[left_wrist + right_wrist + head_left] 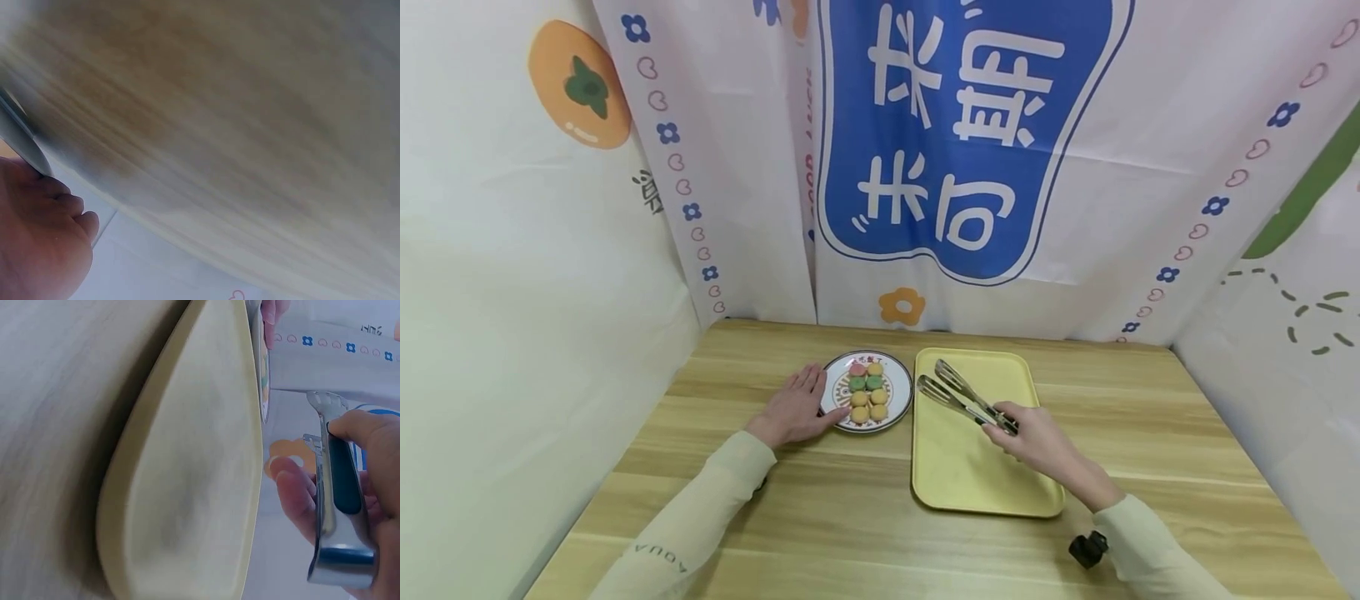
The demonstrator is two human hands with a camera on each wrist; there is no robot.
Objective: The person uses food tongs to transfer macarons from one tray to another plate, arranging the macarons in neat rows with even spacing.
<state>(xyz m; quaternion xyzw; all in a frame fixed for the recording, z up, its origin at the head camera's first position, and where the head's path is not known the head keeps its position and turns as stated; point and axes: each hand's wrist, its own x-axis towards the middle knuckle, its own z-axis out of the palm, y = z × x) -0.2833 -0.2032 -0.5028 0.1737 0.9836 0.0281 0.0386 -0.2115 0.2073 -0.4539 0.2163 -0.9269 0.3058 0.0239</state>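
At the left, my left hand (801, 407) rests against the edge of a round white plate (898, 386), its fingers extended along the rim and the thumb over the near side. Several small, round, macaron-like pieces in pink, green and yellow lie in two columns on the plate; one is a green piece (874, 382). My right hand (1037, 437) grips metal tongs (344, 537) with dark handle pads. Parted, the tongs' ends point up and left over the yellow tray (958, 475), with nothing between them. In the left wrist view, the left hand (44, 231) touches the plate's underside edge.
Plate and tray stand side by side on a wooden table (820, 533). Behind the table hangs a printed white curtain (760, 208) with a blue sign pattern. More white cloth lines both sides. A black wrist device (1088, 550) is by the right sleeve.
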